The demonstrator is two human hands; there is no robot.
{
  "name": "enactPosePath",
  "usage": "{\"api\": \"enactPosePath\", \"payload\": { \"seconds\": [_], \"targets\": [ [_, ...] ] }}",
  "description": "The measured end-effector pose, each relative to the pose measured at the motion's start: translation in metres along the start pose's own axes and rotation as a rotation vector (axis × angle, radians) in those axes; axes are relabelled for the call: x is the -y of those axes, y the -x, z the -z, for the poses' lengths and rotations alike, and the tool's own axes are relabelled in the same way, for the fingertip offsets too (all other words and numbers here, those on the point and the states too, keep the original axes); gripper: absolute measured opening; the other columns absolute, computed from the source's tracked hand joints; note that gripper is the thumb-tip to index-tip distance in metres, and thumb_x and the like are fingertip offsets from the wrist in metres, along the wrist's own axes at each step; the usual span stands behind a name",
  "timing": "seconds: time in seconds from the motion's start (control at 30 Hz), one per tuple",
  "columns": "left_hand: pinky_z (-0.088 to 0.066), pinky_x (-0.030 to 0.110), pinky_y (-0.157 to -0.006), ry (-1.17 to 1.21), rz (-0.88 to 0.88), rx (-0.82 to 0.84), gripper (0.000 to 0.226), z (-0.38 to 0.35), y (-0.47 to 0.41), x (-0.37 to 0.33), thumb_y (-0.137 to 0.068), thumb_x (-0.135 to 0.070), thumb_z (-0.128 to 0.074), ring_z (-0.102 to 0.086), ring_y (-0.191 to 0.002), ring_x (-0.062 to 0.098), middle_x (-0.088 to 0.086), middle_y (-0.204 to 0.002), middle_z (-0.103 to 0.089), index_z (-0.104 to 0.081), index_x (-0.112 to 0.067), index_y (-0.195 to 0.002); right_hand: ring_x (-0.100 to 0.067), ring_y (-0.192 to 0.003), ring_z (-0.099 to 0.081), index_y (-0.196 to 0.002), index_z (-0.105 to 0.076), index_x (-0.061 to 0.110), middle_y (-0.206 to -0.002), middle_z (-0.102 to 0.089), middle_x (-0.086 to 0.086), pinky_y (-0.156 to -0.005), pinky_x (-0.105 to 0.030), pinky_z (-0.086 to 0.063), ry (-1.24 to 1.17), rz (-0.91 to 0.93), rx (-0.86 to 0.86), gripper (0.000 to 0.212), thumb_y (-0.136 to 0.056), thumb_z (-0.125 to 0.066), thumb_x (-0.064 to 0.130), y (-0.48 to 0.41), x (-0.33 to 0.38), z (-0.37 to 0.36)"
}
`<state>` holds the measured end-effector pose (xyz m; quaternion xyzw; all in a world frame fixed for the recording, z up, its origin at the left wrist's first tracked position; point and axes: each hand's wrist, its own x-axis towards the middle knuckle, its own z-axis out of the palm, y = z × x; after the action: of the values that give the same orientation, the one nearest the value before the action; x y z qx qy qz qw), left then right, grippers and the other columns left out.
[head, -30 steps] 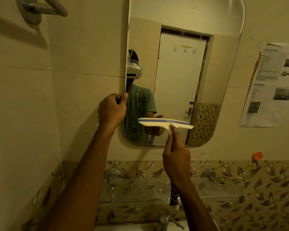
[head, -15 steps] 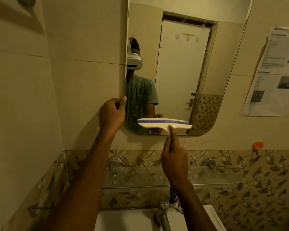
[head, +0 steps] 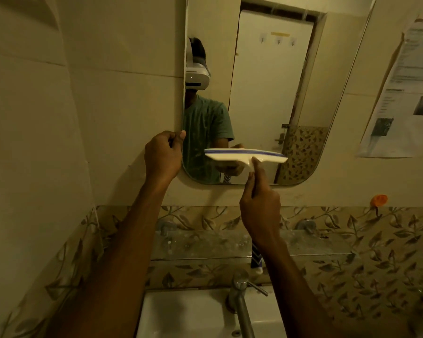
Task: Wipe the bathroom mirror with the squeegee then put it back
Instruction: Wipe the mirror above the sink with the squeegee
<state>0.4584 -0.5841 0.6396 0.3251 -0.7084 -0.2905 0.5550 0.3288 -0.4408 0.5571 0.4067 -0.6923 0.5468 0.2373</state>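
The right hand (head: 259,206) grips the squeegee (head: 246,155) handle from below; its blade lies level, left to right, low on the mirror (head: 266,93). The left hand (head: 163,154) pinches the mirror's left edge, steadying it.

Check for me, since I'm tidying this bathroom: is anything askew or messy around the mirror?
The printed sheet on the wall right of the mirror is wrinkled and not lying flat. The glass shelf below is speckled with white spots.
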Motion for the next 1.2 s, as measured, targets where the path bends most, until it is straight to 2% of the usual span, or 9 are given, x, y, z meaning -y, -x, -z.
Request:
{"api": "enactPosePath", "payload": {
  "seconds": [0.13, 0.43, 0.57, 0.67, 0.73, 0.83, 0.97, 1.1, 1.2],
  "targets": [
    [-0.056, 0.050, -0.078, 0.012, 0.012, -0.007, 0.037, -0.001, 0.000, 0.000, -0.097, -0.040, -0.051, -0.066, -0.081, 0.027, 0.013, -0.086, -0.069, -0.067, -0.007, -0.093, -0.005, -0.037, -0.045, -0.150, -0.032, 0.025, -0.055, -0.052, 0.006, -0.035, -0.012, -0.033, 0.003, -0.033, 0.055, 0.049, -0.101, -0.037, 0.029, 0.028, -0.011, -0.006],
    [-0.057, 0.045, -0.078, 0.009, 0.015, -0.026, 0.035, -0.003, 0.001, 0.000, -0.098, -0.038, -0.052, -0.066, -0.080, 0.024, 0.010, -0.085, -0.069, -0.068, -0.007, -0.094, 0.007, -0.048, -0.047, -0.150, -0.032, 0.022, -0.074, -0.058, 0.010, -0.041, -0.003, -0.030, 0.019, -0.062, 0.097, 0.061, -0.095, -0.023, 0.047, 0.053, -0.021, -0.010],
    [-0.054, 0.036, -0.073, 0.005, 0.034, -0.026, 0.037, -0.004, 0.000, 0.000, -0.098, -0.039, -0.052, -0.065, -0.079, 0.024, 0.011, -0.087, -0.070, -0.068, -0.006, -0.095, 0.005, -0.048, -0.048, -0.150, -0.032, 0.023, -0.072, -0.057, 0.011, -0.042, -0.005, -0.033, 0.023, -0.086, 0.119, 0.054, -0.099, -0.029, 0.041, 0.055, -0.024, -0.010],
    [-0.054, 0.038, -0.075, 0.025, 0.061, -0.025, 0.038, -0.004, 0.001, -0.001, -0.097, -0.040, -0.052, -0.066, -0.081, 0.026, 0.011, -0.088, -0.070, -0.069, -0.006, -0.095, -0.004, -0.047, -0.050, -0.148, -0.035, 0.028, -0.060, -0.055, 0.007, -0.044, -0.022, -0.042, 0.035, -0.148, 0.169, 0.045, -0.103, -0.037, 0.029, 0.063, -0.026, -0.010],
    [-0.056, 0.041, -0.079, 0.063, 0.083, -0.012, 0.036, -0.002, 0.002, -0.002, -0.097, -0.039, -0.053, -0.066, -0.084, 0.025, 0.009, -0.089, -0.070, -0.069, -0.007, -0.096, -0.004, -0.048, -0.051, -0.147, -0.037, 0.027, -0.063, -0.057, 0.007, -0.044, -0.017, -0.038, 0.013, -0.159, 0.166, 0.044, -0.103, -0.038, 0.027, 0.072, -0.028, -0.008],
    [-0.057, 0.044, -0.083, 0.109, 0.108, 0.014, 0.032, 0.003, 0.000, -0.003, -0.094, -0.039, -0.058, -0.067, -0.086, 0.022, 0.006, -0.090, -0.070, -0.070, -0.010, -0.095, 0.000, -0.049, -0.053, -0.147, -0.035, 0.030, -0.067, -0.056, 0.014, -0.044, -0.009, -0.036, -0.021, -0.143, 0.134, 0.045, -0.102, -0.038, 0.028, 0.073, -0.022, -0.004],
    [-0.057, 0.041, -0.082, 0.116, 0.102, 0.003, 0.032, 0.011, -0.010, -0.019, -0.089, -0.047, -0.062, -0.066, -0.081, 0.018, 0.001, -0.082, -0.071, -0.070, -0.016, -0.083, -0.004, -0.044, -0.052, -0.148, -0.035, 0.027, -0.053, -0.047, 0.012, -0.035, -0.010, -0.032, -0.079, -0.066, 0.037, 0.047, -0.102, -0.035, 0.034, 0.046, -0.006, 0.004],
    [-0.056, 0.039, -0.088, 0.213, 0.000, -0.020, 0.021, 0.023, -0.043, -0.062, -0.090, -0.040, -0.062, -0.066, -0.092, 0.013, -0.004, -0.095, -0.069, -0.068, -0.022, -0.100, 0.003, -0.055, -0.054, -0.148, -0.033, 0.026, -0.057, -0.045, 0.013, -0.038, -0.010, -0.035, -0.094, 0.061, -0.034, 0.055, -0.099, -0.025, 0.048, -0.004, 0.014, 0.014],
    [-0.057, 0.039, -0.089, 0.315, -0.078, 0.040, 0.023, 0.033, -0.076, -0.104, -0.092, -0.036, -0.059, -0.067, -0.094, 0.014, -0.002, -0.103, -0.069, -0.066, -0.020, -0.109, 0.012, -0.057, -0.053, -0.148, -0.034, 0.024, -0.061, -0.044, 0.017, -0.041, -0.006, -0.037, -0.130, 0.123, -0.057, 0.049, -0.102, -0.030, 0.041, -0.047, 0.035, 0.019]
  ]
}}
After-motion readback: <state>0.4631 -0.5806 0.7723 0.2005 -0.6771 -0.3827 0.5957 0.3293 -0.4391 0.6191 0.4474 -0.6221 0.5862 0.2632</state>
